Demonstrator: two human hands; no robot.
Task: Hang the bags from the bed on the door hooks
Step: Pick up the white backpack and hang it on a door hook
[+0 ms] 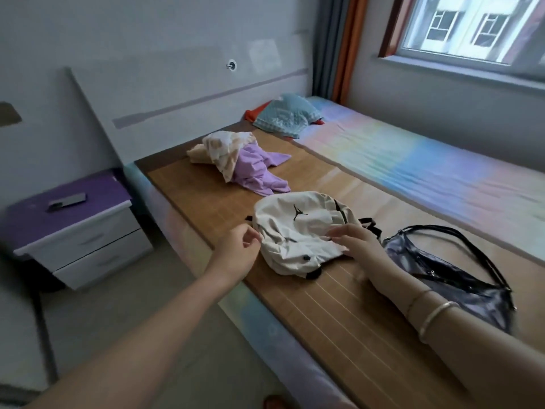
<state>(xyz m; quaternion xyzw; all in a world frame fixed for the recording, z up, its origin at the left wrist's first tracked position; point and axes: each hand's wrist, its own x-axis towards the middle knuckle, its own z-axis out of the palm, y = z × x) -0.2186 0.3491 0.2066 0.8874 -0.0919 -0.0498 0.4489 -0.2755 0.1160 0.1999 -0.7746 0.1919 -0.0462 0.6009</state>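
Observation:
A cream backpack with a black logo lies flat on the bamboo mat of the bed, near its front edge. To its right lies a shiny dark shoulder bag with black straps. My left hand hovers at the backpack's left edge, fingers curled and apart, holding nothing. My right hand rests on the backpack's right side with fingers spread. No door or hooks are in view.
A pile of purple and patterned clothes lies further up the mat. A blue pillow sits by the headboard. A purple-topped nightstand stands left of the bed. A window is on the right wall.

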